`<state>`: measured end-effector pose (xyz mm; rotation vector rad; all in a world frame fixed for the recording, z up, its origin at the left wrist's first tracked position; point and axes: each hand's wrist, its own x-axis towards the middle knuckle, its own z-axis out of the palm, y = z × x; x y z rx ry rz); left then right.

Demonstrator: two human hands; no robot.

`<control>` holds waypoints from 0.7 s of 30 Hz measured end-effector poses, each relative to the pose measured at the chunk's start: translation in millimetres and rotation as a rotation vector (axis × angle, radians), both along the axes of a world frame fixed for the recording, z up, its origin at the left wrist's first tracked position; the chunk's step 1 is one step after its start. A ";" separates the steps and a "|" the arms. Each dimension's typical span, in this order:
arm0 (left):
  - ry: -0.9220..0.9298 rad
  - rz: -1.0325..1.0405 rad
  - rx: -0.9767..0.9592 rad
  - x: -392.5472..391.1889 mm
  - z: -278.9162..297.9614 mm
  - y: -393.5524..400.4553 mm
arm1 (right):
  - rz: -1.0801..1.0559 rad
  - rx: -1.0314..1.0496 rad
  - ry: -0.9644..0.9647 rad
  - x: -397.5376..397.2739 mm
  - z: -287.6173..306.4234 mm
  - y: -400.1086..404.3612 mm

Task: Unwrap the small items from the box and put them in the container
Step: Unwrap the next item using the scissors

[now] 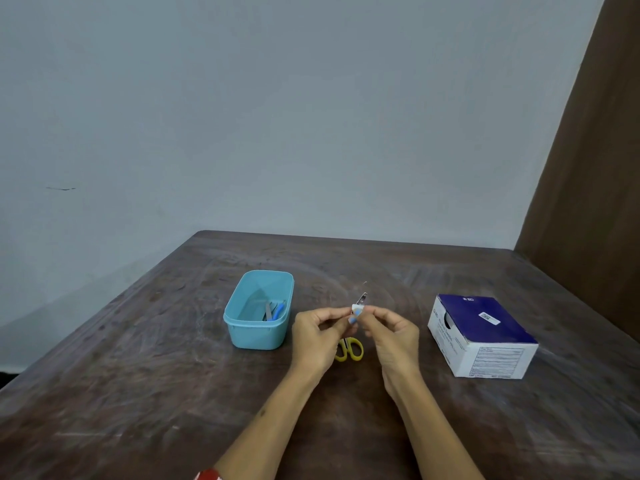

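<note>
Unwrapping over the table (138, 375).
My left hand (317, 336) and right hand (391, 336) both pinch one small wrapped item (358, 308) between fingertips.

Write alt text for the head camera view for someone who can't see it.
Two hands pinch a small wrapped item between them above a wooden table. A blue container holding a few items sits to the left, a blue-and-white box to the right, and yellow-handled scissors lie beneath the hands.

- My hands (320, 336) cover most of the scissors (349, 349); I see only the yellow handles.
- The item (358, 306) I pinch is too small to identify.
- Box (481, 336) print is unreadable.
- Pieces in the container (258, 310) blur together.
</note>
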<state>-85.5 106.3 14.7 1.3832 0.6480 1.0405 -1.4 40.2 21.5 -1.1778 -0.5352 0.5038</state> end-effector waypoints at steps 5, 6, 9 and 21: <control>0.055 0.026 0.067 -0.4 0.1 0.1 | 0.016 -0.019 -0.032 0.9 0.6 0.7; 0.067 0.024 0.074 -0.3 -0.3 -0.2 | -0.003 -0.008 -0.037 1.5 1.4 0.6; 0.114 0.023 0.101 0.8 -2.0 -0.9 | -0.067 0.016 -0.018 4.8 1.5 0.8; 0.160 0.248 0.338 -10.1 19.9 -9.0 | -0.344 -0.002 0.048 14.1 -8.0 0.1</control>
